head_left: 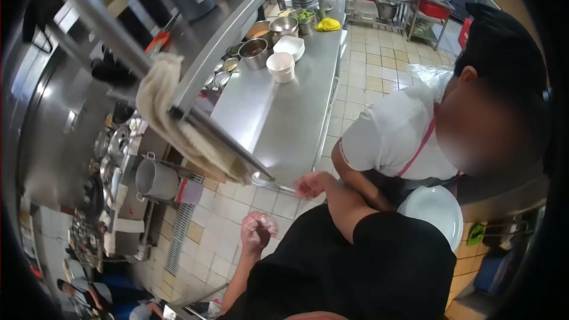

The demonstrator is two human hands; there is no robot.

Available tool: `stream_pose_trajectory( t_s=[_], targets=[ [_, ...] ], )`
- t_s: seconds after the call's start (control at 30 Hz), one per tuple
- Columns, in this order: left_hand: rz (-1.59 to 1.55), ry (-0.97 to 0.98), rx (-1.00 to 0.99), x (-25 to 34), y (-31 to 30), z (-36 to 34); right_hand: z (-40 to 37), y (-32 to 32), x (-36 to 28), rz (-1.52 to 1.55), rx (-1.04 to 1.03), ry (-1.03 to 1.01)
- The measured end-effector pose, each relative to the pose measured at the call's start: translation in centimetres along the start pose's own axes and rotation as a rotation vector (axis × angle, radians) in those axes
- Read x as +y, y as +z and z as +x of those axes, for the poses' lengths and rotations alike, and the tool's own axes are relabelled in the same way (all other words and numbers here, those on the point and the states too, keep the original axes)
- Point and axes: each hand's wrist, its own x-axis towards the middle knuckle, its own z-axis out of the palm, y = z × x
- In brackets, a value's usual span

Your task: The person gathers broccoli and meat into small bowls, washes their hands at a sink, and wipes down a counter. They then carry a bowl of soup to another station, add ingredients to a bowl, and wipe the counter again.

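My left hand [258, 229] is raised over the tiled floor with its fingers curled in. White patches, perhaps foam or flour, cover its skin, and whatever may be inside the fingers is hidden. My right hand [310, 185] hangs beside the near corner of the steel table [287, 124], its fingers loosely bent and apart, with nothing visible in them. Just beyond that corner, a beige cloth [178, 124] is draped on a metal rail. To my right, a large white plate [435, 213] is partly hidden behind my sleeve, close to a co-worker's arm.
A co-worker in a white shirt [397, 118] stands close on my right. White bowls [281, 67] and metal pots [255, 52] occupy the table's far end. A large pot [157, 179] stands at the left, near a floor drain [176, 240]. An overhead shelf [237, 21] runs along the table.
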Motion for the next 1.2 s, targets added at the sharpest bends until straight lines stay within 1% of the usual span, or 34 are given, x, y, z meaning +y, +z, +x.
stream_pose_trajectory(
  t_s=[0.03, 0.07, 0.17, 0.2, 0.27, 0.37, 0.43, 0.53, 0.63, 0.73, 0.77, 0.83, 0.93, 1.03, 1.13, 1.17, 1.2],
  targets=[
    [0.053, 0.010, -0.090, -0.2, 1.2, 1.7, -1.2, -0.7, -0.4, -0.037, -0.068, 0.030],
    [0.021, -0.001, -0.104, -0.6, 1.7, 3.1, -3.7, 0.2, -0.5, -0.055, -0.043, 0.061],
    [0.027, -0.053, -0.128, -0.7, 2.8, 7.4, -1.6, -1.7, 0.9, 0.132, -0.079, -0.127],
    [0.067, -0.069, -0.083, -0.8, 2.7, 8.8, -1.2, -1.4, 1.2, 0.321, -0.107, -0.305],
    [0.154, -0.050, -0.085, -0.9, 3.1, 12.2, -0.6, -0.7, 0.8, 0.699, -0.164, -0.664],
    [0.221, -0.030, -0.050, -0.2, 4.8, 17.0, -1.8, -0.4, -2.9, 1.167, -0.448, -1.149],
    [0.241, -0.010, -0.008, 0.1, 5.6, 19.6, -3.0, 1.0, -7.2, 1.312, -0.311, -1.358],
    [0.268, 0.048, 0.040, 0.4, 6.7, 23.6, -3.9, -0.2, -13.0, 1.393, -0.196, -1.448],
    [0.326, 0.062, 0.151, 0.9, 6.8, 25.6, -5.0, -3.5, -16.5, 1.634, 0.037, -1.500],
    [0.337, 0.054, 0.170, 0.8, 5.1, 26.3, -8.1, -6.7, -16.9, 1.765, 0.207, -1.626],
    [0.343, 0.047, 0.183, 0.6, 4.7, 26.3, -9.0, -7.5, -16.8, 1.777, 0.217, -1.655],
    [0.433, 0.128, 0.157, 0.4, 4.5, 26.4, -10.9, -9.0, -16.2, 1.820, 0.261, -1.706],
    [0.503, 0.180, 0.093, 0.2, 3.6, 26.4, -12.8, -11.9, -13.7, 1.769, 0.229, -1.800],
    [0.551, 0.227, 0.145, 0.1, 4.8, 25.8, -14.3, -15.0, -8.1, 1.689, 0.342, -1.862],
    [0.542, 0.221, 0.087, 0.2, 4.5, 25.5, -12.7, -18.5, -0.3, 1.777, 0.660, -1.832],
    [0.528, 0.219, 0.071, 0.2, 4.4, 25.6, -12.3, -18.6, 2.3, 1.772, 0.773, -1.760],
    [0.504, 0.199, 0.052, 0.2, 4.0, 25.6, -11.5, -18.6, 4.8, 1.776, 0.839, -1.668]
  ],
)
